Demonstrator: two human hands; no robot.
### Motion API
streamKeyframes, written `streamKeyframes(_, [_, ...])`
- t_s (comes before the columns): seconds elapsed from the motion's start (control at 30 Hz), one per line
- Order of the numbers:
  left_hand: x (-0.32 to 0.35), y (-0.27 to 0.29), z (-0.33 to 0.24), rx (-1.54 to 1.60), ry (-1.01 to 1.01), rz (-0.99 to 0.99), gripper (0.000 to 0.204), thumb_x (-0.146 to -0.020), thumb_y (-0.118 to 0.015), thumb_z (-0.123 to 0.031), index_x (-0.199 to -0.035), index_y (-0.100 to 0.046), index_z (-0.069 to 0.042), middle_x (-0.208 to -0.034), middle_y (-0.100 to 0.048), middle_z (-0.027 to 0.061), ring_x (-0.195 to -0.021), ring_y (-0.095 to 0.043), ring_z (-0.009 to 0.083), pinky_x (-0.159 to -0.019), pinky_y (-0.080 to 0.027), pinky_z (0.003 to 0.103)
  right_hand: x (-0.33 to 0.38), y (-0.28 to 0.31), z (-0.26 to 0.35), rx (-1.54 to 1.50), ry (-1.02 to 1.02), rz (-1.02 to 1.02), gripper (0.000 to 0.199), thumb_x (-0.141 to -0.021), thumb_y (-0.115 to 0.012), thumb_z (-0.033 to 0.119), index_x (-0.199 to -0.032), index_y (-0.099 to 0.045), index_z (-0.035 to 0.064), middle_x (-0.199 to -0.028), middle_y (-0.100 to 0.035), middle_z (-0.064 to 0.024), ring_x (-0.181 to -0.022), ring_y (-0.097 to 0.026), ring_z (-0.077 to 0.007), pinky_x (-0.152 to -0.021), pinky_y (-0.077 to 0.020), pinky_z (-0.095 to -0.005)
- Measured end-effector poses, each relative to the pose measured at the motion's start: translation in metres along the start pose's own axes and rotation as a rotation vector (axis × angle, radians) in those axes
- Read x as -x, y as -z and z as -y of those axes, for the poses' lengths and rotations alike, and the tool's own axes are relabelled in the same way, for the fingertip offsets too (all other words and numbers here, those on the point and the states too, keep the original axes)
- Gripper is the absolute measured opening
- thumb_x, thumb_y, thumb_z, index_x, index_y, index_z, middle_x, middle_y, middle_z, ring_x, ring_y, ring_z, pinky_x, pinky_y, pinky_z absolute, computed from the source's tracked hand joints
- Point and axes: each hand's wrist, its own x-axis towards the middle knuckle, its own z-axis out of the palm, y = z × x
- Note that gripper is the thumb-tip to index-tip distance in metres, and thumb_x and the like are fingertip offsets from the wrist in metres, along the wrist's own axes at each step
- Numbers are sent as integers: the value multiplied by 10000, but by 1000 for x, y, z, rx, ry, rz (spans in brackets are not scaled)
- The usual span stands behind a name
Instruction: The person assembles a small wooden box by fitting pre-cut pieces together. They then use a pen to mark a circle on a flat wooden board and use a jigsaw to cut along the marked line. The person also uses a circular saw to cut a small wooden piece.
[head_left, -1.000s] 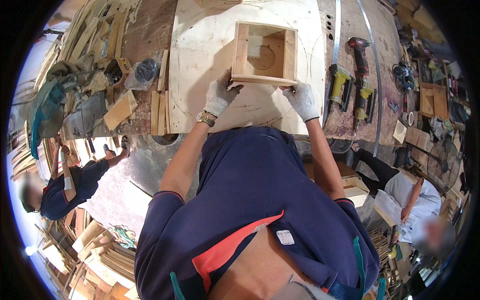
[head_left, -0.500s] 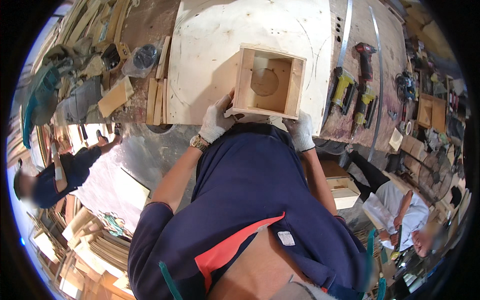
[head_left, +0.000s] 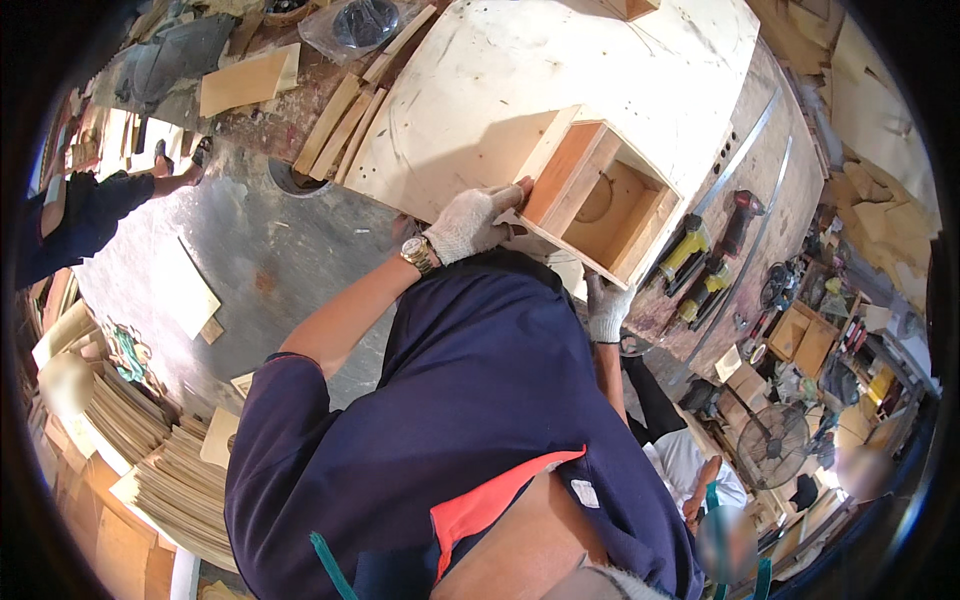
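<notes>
An open-fronted wooden box [head_left: 572, 182] is tilted up over the near edge of a large pale wooden panel [head_left: 480, 100]. A round outline shows on the box's inner face. My left hand [head_left: 470, 225], in a whitish knit glove with a watch at the wrist, grips the box's left near corner, with thumb and fingers closed on it. My right hand [head_left: 608, 308], gloved the same way, holds the near right corner from below. Some of its fingers are hidden behind the box wall.
Yellow-and-black power tools [head_left: 685, 250], a red-and-black drill [head_left: 740, 222] and metal strips lie right of the panel. Wood strips [head_left: 340, 125] lie to its left. One person [head_left: 85, 215] is at the left, another [head_left: 695, 470] at the lower right, near a fan [head_left: 773, 445].
My view has swung round, so the bench appears turned clockwise. The box, still in both hands, is tilted and now shows its left side wall.
</notes>
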Motion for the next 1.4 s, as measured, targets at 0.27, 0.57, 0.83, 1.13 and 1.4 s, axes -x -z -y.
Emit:
streamKeyframes(0.27, [0,2,-3,32,26,24,772,-813,-842,-108,-1525,-547,-63,-1379,-683,224,-1182,-707,405,-932,-596,454,1,-15,-42,-67,75,-156,432,-888,-900,281,-1139,-733,-29,-945,-793,-87,-849,-752,-196,-787,-600,-365])
streamKeyframes(0.57, [1,2,-6,39,97,65,947,-789,-865,-71,-1638,-459,-171,-1334,-716,204,-1178,-723,375,-955,-599,431,9,-12,-24,103,114,-192,501,-864,-908,318,-1197,-726,-9,-1012,-794,-123,-949,-760,-265,-853,-596,-407])
streamKeyframes(0.83, [-1,2,-14,89,98,42,889,-763,-803,-41,-1594,-493,-104,-1440,-664,195,-1258,-662,422,-1005,-582,463,15,-14,-1,1,8,-70,425,-853,-879,297,-1173,-746,51,-980,-787,-145,-910,-757,-357,-817,-587,-464])
streamKeyframes(1.13, [-20,17,-2,491,425,48,630,-962,-536,-32,-1592,-516,-39,-1432,-665,131,-1283,-639,158,-1035,-529,308,-6,26,32,-603,-102,111,450,-962,-686,56,-1403,-661,-32,-1278,-770,-158,-1158,-735,-232,-1019,-555,-369])
streamKeyframes(1.4, [-47,6,-26,641,471,1,878,-1062,-591,-593,-1626,-393,49,-1584,-525,155,-1465,-487,220,-1192,-409,352,-29,14,67,-1103,-322,23,781,-1119,-518,522,-1605,-420,-83,-1548,-576,-192,-1430,-532,-258,-1201,-405,-376])
